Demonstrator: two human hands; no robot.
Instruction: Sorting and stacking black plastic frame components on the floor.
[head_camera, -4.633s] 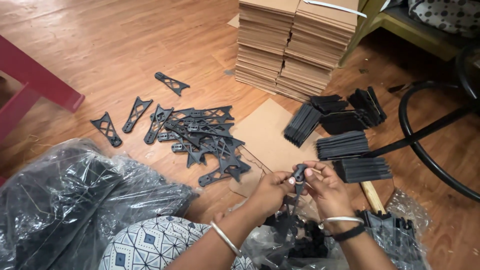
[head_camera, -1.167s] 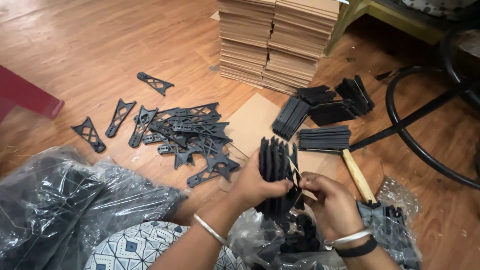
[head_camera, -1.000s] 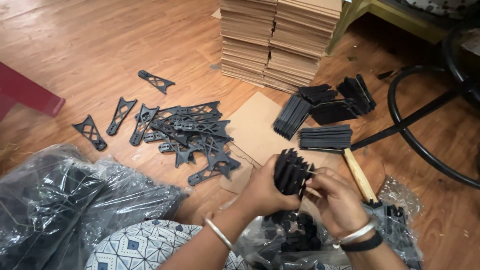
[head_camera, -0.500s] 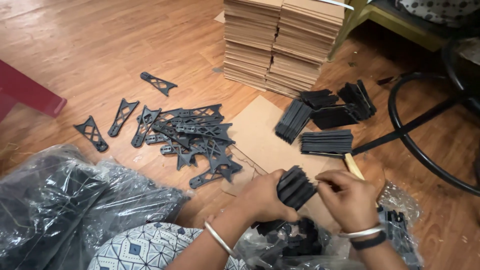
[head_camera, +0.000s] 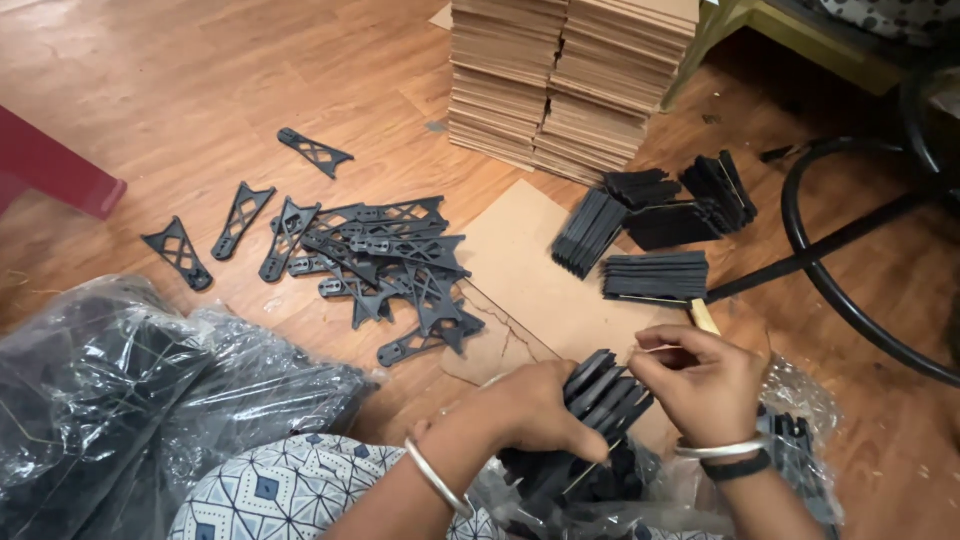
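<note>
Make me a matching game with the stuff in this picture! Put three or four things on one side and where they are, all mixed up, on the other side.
Things:
1. Cardboard stacks
2. Loose black parts
3. Bundle of black parts
4. Plastic bags

Places:
A. Held between the left hand and right hand
B. Bottom left, beside the person's knee
C. Scattered on the wooden floor, middle left
D. At the top, piled high in two columns

Pairs: 1-D, 2-C, 3-A, 4-B
</note>
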